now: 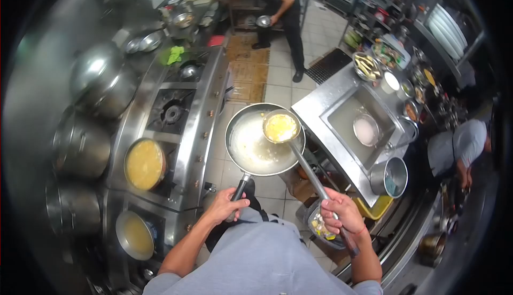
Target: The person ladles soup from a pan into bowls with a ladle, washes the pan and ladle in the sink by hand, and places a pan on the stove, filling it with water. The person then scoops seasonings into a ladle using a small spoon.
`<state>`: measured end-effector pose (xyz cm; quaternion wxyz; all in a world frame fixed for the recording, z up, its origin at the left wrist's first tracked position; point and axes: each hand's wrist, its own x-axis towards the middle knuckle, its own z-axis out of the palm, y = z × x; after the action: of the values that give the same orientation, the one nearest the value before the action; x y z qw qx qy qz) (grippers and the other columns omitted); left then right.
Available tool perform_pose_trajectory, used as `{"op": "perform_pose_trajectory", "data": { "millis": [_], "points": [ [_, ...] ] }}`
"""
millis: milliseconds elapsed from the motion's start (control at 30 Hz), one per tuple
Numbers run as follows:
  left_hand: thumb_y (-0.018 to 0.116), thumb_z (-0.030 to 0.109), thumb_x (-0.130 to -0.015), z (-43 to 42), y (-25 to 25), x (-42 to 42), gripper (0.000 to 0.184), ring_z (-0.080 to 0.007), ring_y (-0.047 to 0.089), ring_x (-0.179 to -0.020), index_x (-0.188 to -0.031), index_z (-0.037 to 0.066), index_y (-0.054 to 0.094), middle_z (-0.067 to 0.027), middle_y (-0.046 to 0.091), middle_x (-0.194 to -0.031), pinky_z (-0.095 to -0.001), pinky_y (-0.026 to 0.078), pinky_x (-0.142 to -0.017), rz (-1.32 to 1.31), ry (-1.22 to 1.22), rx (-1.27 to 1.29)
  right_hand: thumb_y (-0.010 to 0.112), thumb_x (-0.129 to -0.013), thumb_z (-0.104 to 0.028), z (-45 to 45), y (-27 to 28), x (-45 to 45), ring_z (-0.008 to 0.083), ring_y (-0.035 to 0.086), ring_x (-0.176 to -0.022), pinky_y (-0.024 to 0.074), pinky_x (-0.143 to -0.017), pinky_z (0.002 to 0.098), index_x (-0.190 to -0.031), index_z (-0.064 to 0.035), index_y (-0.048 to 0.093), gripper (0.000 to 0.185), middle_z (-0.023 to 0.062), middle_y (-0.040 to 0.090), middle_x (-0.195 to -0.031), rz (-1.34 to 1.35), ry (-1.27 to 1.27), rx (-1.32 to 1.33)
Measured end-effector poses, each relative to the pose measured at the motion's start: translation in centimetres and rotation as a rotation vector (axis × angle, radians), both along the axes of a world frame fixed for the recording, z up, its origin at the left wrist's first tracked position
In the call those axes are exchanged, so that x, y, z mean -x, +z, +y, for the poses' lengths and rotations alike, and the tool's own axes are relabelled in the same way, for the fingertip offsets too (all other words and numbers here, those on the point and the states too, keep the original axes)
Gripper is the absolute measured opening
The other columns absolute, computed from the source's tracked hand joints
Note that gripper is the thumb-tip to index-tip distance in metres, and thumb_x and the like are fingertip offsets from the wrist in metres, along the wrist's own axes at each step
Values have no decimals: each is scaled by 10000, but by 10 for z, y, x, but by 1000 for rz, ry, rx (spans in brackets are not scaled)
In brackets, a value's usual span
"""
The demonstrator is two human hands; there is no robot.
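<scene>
My left hand is closed round the black handle of a frying pan, held out in front of me over the floor. Bits of yellow food and a wet sheen show on the pan's inside. In my right hand is the long metal handle of a ladle. The ladle's bowl, filled with yellow food that looks like egg, is over the right side of the pan. Whether the bowl touches the pan I cannot tell.
Left, a stove carries a pot of yellow liquid and a pan of yellowish liquid. Right stand a steel sink counter and a steel pot. One person bends ahead; another works at right.
</scene>
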<state>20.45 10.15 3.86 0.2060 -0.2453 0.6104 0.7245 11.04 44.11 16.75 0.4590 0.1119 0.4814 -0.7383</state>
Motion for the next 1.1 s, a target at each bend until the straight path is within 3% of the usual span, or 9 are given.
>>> {"op": "perform_pose_trajectory", "data": {
  "millis": [233,300,467,600,800,1100],
  "points": [
    [827,144,-880,-37,8,74,355,-111,574,-523,-1108,-5,600,-44,630,-765,-288,472,-456,51,-130,44,512,-1054,-72,-30,12,24,27,360,-419,341,-359,212,-1530,-51,438,482,-16,451,-716,75,-151,-37],
    [825,143,-883,-46,11,92,376,-113,573,-520,-1133,-20,597,-48,631,-767,-285,473,-449,62,-169,43,553,-1057,-130,-37,11,32,27,371,-442,370,-377,217,-1532,-86,445,490,-30,452,-730,74,-180,-22],
    [811,135,-897,-66,6,133,369,-109,570,-513,-1148,-29,595,-38,617,-743,-280,478,-442,43,-242,-9,584,-1048,-139,-61,20,56,24,368,-450,357,-382,212,-1394,-68,510,360,-33,474,-747,85,-276,-8],
    [826,161,-895,-83,13,154,373,-105,573,-510,-1131,-14,596,-30,612,-723,-273,475,-439,9,-235,20,588,-1048,-140,-69,20,68,23,367,-442,354,-384,210,-1427,-64,503,396,-31,474,-744,79,-337,11],
    [846,192,-891,-85,21,176,303,-88,572,-519,-1005,38,612,-12,602,-707,-270,457,-444,3,-241,16,519,-1038,-83,-67,18,100,23,372,-410,345,-357,219,-1459,-53,501,422,-29,467,-707,77,-310,-25],
    [830,263,-907,-68,28,196,335,-84,569,-538,-1013,22,622,-17,604,-722,-267,452,-467,-7,-175,32,556,-1031,-97,-58,17,155,34,352,-404,330,-349,227,-1445,-34,495,423,-14,459,-702,52,-170,-47]
  ]
}}
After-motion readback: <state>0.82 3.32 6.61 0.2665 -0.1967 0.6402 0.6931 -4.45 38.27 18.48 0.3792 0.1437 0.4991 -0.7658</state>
